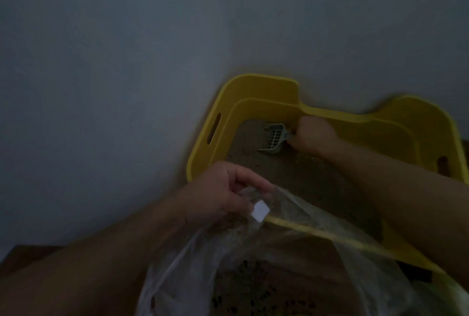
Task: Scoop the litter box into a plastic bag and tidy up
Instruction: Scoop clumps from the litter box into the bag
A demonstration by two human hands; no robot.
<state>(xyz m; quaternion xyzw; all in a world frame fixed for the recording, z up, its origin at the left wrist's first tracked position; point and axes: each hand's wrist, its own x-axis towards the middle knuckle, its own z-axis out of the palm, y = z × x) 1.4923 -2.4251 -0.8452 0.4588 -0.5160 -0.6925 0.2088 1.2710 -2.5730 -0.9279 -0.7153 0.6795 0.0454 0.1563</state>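
litter box (253, 92) sits against the wall (127, 61); i've got the right hand (313, 138) clenched on the scoop (275, 138), blade down at its far corner, left hand (223, 196) pinching the plastic bag (291, 252) open over the near rim, close for dumping, i reckon

The yellow box (264, 87) stands against the wall and holds sandy litter (304, 176). The pale slotted scoop (275, 136) lies tilted on the litter in the far corner, its handle gripped by the right hand (313, 135). The left hand (223, 193) pinches the edge of the clear bag (291, 252). The bag is open, with dark clumps inside, and the near rim of the box shows through it.
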